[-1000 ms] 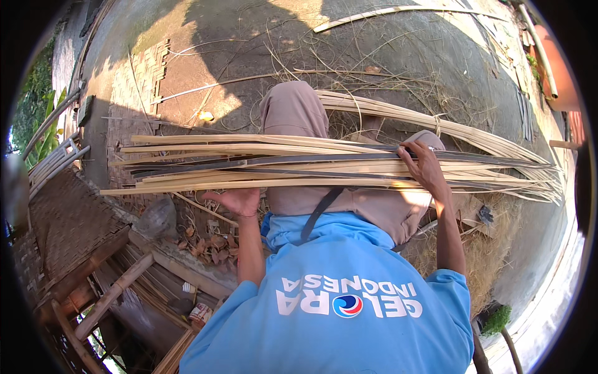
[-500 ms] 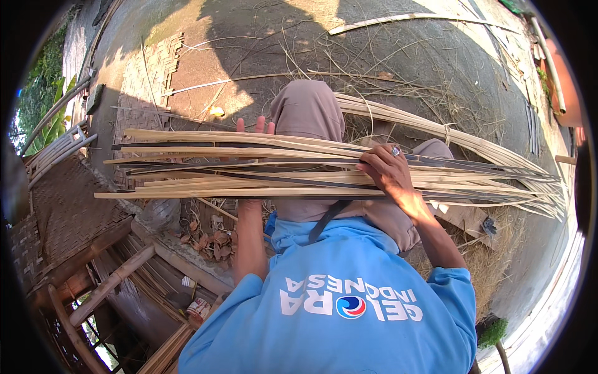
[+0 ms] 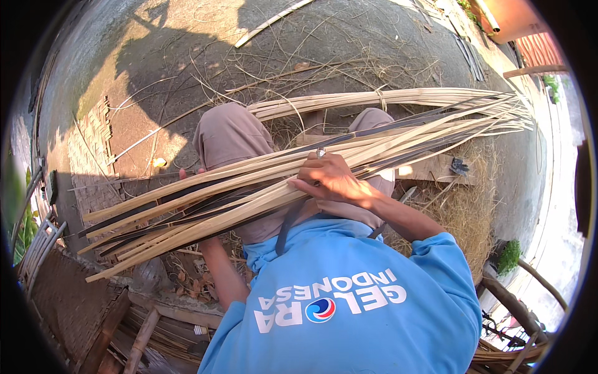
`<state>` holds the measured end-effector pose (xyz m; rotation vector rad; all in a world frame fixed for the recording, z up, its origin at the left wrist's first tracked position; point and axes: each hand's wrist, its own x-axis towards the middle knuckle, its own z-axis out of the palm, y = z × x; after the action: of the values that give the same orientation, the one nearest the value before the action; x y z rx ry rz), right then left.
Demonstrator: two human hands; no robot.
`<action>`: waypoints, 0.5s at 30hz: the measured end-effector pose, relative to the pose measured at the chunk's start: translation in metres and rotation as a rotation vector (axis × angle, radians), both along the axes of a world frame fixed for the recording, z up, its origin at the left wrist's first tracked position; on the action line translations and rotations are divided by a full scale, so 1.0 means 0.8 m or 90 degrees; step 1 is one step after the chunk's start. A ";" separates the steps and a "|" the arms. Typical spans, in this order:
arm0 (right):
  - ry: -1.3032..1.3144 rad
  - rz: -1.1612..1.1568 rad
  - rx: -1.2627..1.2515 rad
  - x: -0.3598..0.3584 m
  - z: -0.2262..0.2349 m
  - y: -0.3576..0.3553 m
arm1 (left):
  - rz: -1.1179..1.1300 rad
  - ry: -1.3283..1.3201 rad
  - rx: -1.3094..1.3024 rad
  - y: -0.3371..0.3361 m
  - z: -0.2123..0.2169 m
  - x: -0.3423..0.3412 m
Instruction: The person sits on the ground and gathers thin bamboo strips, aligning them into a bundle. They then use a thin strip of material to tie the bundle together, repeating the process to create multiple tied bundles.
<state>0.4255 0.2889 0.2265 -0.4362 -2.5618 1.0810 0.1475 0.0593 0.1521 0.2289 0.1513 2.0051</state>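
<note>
A long loose bundle of bamboo strips [image 3: 249, 186], pale with several dark ones among them, lies slantwise across my lap. Its left ends fan apart, and its right end reaches toward the far right. Underneath the left part is my left hand [image 3: 183, 174], holding the strips from below; only its fingertips show beyond the far edge, and the palm is hidden. My right hand [image 3: 329, 179], with a ring on one finger, grips strips from above near the bundle's middle, its fingers curled and thumb toward the left.
A second, tied bundle of pale strips [image 3: 349, 100] lies beyond my knees. Thin shavings [image 3: 299, 68] litter the ground ahead. A woven bamboo mat [image 3: 93, 153] is at left, a wooden board [image 3: 430, 169] at right beside a straw-like heap [image 3: 476, 206]. Bamboo framing [image 3: 142, 341] stands at lower left.
The bundle has tilted, its left ends now lower and nearer me and its right part higher. My right hand has shifted along with it. The whole view has turned somewhat.
</note>
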 end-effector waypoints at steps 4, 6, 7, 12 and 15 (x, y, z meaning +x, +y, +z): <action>0.064 -0.146 0.028 0.002 -0.009 0.009 | 0.005 -0.044 -0.028 -0.006 -0.007 -0.008; -0.014 -0.196 0.049 0.011 -0.014 0.028 | -0.026 -0.098 0.015 0.001 -0.013 -0.015; -0.072 -0.170 0.074 0.020 -0.018 0.042 | -0.011 -0.101 0.002 -0.001 -0.011 -0.011; -0.118 -0.034 -0.084 0.032 -0.002 0.077 | 0.042 -0.119 0.021 -0.017 -0.012 0.004; -0.153 -0.002 -0.014 0.036 0.005 0.087 | 0.042 -0.124 0.002 -0.012 -0.001 0.009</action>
<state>0.4543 0.3587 0.2303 -0.6083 -2.7558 1.1183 0.1546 0.0494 0.1513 0.0299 0.0328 2.0798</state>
